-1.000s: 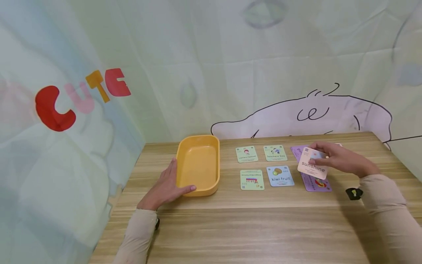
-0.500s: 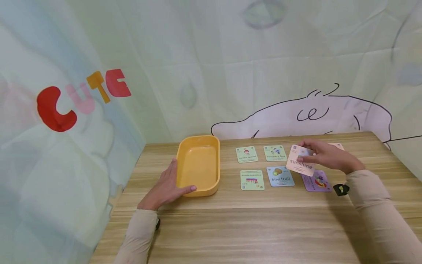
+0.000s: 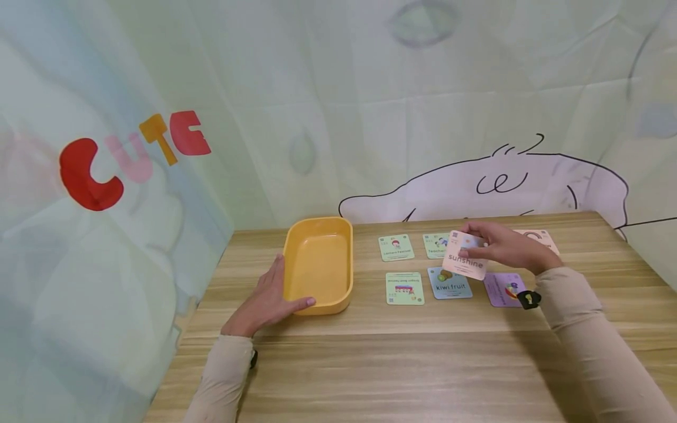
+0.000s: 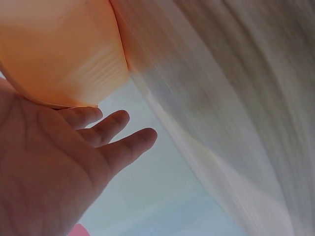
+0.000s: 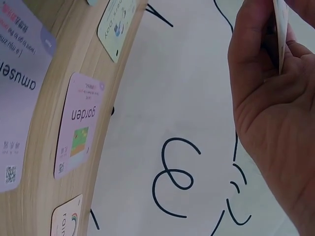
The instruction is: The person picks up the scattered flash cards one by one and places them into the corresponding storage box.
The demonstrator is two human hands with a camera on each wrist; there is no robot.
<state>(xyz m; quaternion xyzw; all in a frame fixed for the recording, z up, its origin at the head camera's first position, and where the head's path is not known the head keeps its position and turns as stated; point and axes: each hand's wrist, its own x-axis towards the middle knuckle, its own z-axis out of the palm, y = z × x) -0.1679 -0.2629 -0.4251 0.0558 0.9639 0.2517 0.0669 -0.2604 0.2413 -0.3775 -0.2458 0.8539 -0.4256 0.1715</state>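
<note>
My right hand [image 3: 508, 247] pinches a pale pink "sunshine" card [image 3: 466, 269] between thumb and fingers, raised above the table. The card partly covers a green "Teachers' Day" card [image 3: 433, 249] and the top of a blue "kiwi fruit" card [image 3: 452, 289]. In the right wrist view that card appears edge-on in the hand. My left hand [image 3: 261, 302] rests against the left side of a yellow tray [image 3: 333, 306], thumb over the near rim. In the left wrist view its fingers [image 4: 130, 147] are extended, some touching the tray's outer wall.
Flat on the wooden table [image 3: 338, 364] lie a "Lantern Festival" card [image 3: 395, 248], a "Dragon Boat Festival" card [image 3: 404, 288], a purple amusement card [image 3: 499, 288] and a rainbow card [image 3: 545, 239]. A purple "garden" card [image 5: 81, 120] shows in the right wrist view. A printed curtain [image 3: 317, 117] hangs behind.
My right hand has moved left with the sunshine card, from over the purple cards to over the Teachers' Day and kiwi fruit cards. The rainbow card has come into sight. My left hand stays put.
</note>
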